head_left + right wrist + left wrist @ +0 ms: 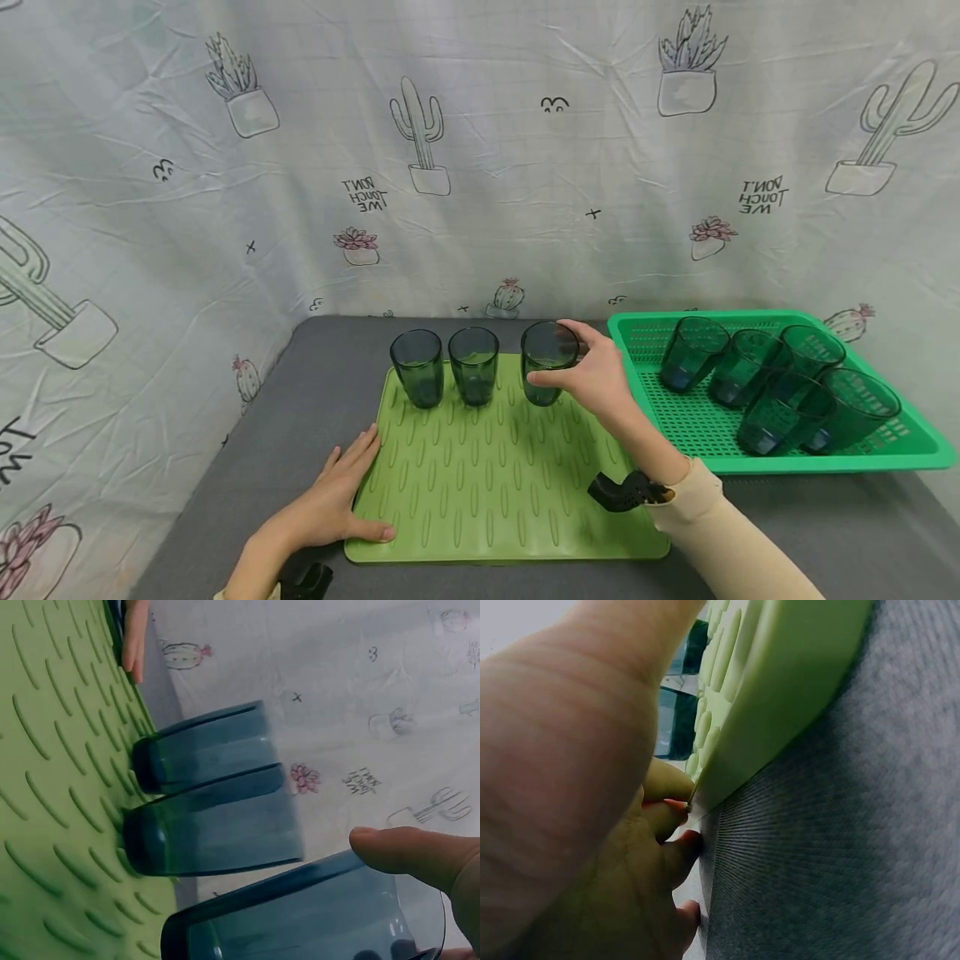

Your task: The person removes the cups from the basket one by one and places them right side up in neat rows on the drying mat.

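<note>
Three dark teal glasses stand upright in a row at the back of a light green ribbed mat (487,483). My right hand (577,367) wraps the rightmost glass (543,350) near its rim, thumb in front and fingers behind. In the right wrist view the thumb (412,855) lies on that glass (300,922), with the other two glasses (217,821) beyond it. My left hand (330,496) rests flat on the mat's front left corner, thumb on top and fingers along the edge. Up close, its fingers (667,847) lie against the mat's edge (780,682).
A green plastic basket (922,446) sits on the right of the grey table (300,417), holding several more teal glasses (780,392) tipped on their sides. A cactus-print cloth hangs close behind and to the left.
</note>
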